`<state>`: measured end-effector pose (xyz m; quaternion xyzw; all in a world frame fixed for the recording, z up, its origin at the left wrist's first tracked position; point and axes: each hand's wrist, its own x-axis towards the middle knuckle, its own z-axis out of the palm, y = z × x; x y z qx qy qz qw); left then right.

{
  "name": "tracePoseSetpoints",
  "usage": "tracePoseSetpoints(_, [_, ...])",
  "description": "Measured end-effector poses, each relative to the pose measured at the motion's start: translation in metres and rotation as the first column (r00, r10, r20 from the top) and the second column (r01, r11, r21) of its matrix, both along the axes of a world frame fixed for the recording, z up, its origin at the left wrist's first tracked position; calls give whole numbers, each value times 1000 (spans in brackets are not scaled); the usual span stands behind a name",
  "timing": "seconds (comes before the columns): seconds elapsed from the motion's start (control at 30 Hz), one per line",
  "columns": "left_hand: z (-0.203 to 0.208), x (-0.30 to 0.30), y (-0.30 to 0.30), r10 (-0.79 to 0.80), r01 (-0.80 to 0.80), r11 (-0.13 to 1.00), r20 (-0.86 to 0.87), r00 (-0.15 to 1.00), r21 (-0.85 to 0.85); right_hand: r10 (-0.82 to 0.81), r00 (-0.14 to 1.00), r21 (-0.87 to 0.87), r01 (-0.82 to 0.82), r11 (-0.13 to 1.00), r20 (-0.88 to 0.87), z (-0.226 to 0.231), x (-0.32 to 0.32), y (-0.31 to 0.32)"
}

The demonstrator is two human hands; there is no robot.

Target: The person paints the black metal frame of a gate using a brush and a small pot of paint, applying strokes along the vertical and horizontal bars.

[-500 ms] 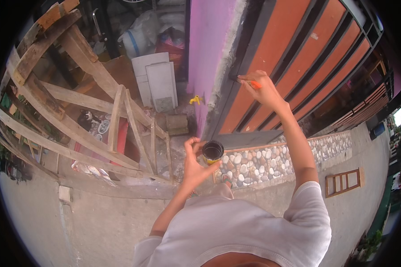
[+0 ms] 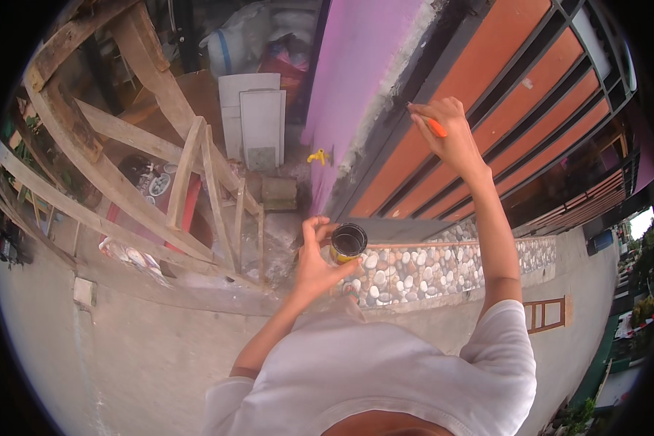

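My left hand (image 2: 314, 263) is wrapped round a small yellow can (image 2: 349, 243) with a dark-smeared rim and dark paint inside, held upright in front of me. My raised right hand (image 2: 454, 138) grips a paintbrush with an orange handle (image 2: 437, 128). The brush tip is at the dark grey edge frame (image 2: 392, 134) of a gate with orange slats (image 2: 443, 142); the bristles are mostly hidden by my fingers, and I cannot tell whether they touch the frame.
A purple wall (image 2: 349, 80) with a yellow tap (image 2: 317, 156) stands left of the gate. Wooden trestle-like framing (image 2: 189, 174) fills the left. Below the gate runs a pebble-set ledge (image 2: 443, 270). A small wooden ladder-like frame (image 2: 545, 315) lies on the concrete at right.
The view has shifted slightly. My right hand with the paintbrush appears a little higher and farther right along the gate's edge frame; my left hand still holds the can.
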<state>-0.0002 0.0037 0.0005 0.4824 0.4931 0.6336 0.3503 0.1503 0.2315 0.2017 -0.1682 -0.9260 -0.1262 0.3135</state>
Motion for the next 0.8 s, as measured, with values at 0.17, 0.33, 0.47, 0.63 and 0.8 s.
tracePoseSetpoints(0.17, [2,-3,0,11,-12,998,-20,1000,-60,-48,979,110,71,991,-199,29,-3,-6])
tracePoseSetpoints(0.33, [-3,-2,3,7,-7,1000,1,1000,-29,35,997,-105,-28,994,64,9,-3,-4])
tracePoseSetpoints(0.47, [1,-4,3,-8,8,1000,-12,1000,-25,-52,996,136,60,989,-66,29,0,5])
tracePoseSetpoints(0.63, [-4,-6,4,45,-45,999,-8,999,-1,23,962,201,34,979,-271,38,-14,-4])
tracePoseSetpoints(0.8, [-3,-5,4,34,-34,999,1,999,-11,-6,996,122,17,992,-92,39,-26,7])
